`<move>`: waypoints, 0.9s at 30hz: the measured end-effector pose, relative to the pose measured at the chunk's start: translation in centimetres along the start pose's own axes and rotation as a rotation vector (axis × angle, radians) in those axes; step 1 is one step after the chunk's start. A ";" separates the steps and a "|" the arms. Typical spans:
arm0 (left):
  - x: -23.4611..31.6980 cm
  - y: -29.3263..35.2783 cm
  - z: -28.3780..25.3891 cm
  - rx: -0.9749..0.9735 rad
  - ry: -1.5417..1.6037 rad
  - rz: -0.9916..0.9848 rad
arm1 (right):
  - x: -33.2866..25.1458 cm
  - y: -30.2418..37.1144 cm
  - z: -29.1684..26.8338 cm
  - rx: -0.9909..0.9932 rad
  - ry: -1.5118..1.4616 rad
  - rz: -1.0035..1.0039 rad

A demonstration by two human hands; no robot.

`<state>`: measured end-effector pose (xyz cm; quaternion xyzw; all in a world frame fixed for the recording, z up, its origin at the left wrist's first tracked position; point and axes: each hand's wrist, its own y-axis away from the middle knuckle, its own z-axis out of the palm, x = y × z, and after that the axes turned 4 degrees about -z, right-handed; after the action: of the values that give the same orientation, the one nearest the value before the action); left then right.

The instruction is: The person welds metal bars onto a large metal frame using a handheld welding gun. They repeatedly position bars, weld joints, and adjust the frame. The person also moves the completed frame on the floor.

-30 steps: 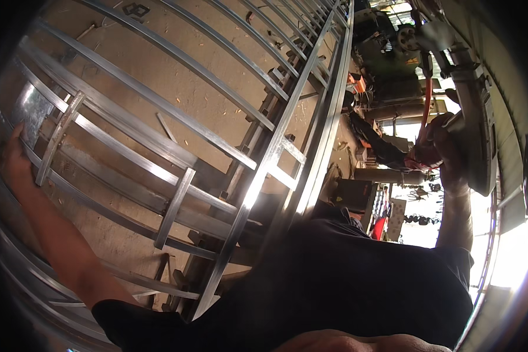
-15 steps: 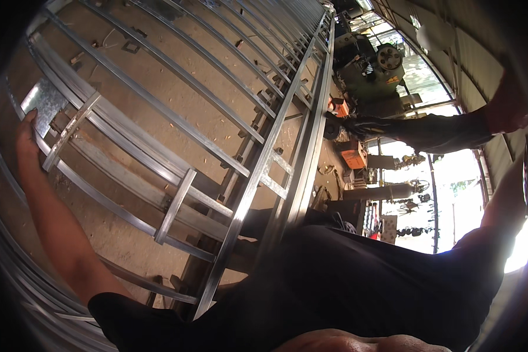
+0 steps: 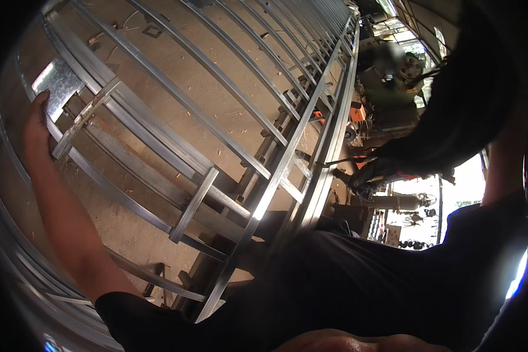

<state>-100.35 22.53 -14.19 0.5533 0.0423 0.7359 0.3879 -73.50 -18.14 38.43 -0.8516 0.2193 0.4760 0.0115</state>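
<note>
My bare left hand is closed round a shiny square metal tube at the far left of a barred metal frame. A bright flat metal plate lies just beyond its fingertips. Beside the hand, a short rusty crosspiece spans the neighbouring tubes, and a second short crosspiece lies nearer to me. My right hand, in a dark glove, is raised close to the camera at the upper right. It shows as a large dark blur, with its fingers and anything in them indistinct.
Long parallel bars run away from me over a brown, littered floor. Several more metal lengths curve along the left rim. To the right are a green machine with a wheel, an orange box and a gas cylinder.
My right hand has come up and closer to the camera, now covering much of the upper right. My left hand stays on the same tube, while the whole view has shifted slightly.
</note>
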 end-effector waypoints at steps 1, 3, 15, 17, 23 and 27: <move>-1.0 -2.8 -0.6 -0.031 0.017 -0.046 | -0.2 -1.1 1.9 -0.036 -0.068 0.016; -2.3 3.0 4.1 0.086 0.006 0.059 | 1.5 -6.1 6.4 -0.138 -0.237 0.054; -1.8 6.9 8.2 0.145 0.113 0.062 | 18.1 -19.4 20.6 -0.420 -0.844 0.089; -1.7 6.9 8.0 0.102 0.102 0.079 | 19.2 -20.5 22.5 -0.403 -0.998 0.106; -1.5 7.4 9.1 0.202 0.111 0.048 | 21.3 -22.3 25.1 -0.434 -1.146 0.107; -1.6 7.1 8.8 0.190 0.120 0.039 | 22.1 -23.0 26.2 -0.453 -1.205 0.099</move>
<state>-96.47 13.38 -8.54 0.5433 0.1242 0.7679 0.3158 -75.81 0.66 1.69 -0.4055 0.1078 0.9051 -0.0694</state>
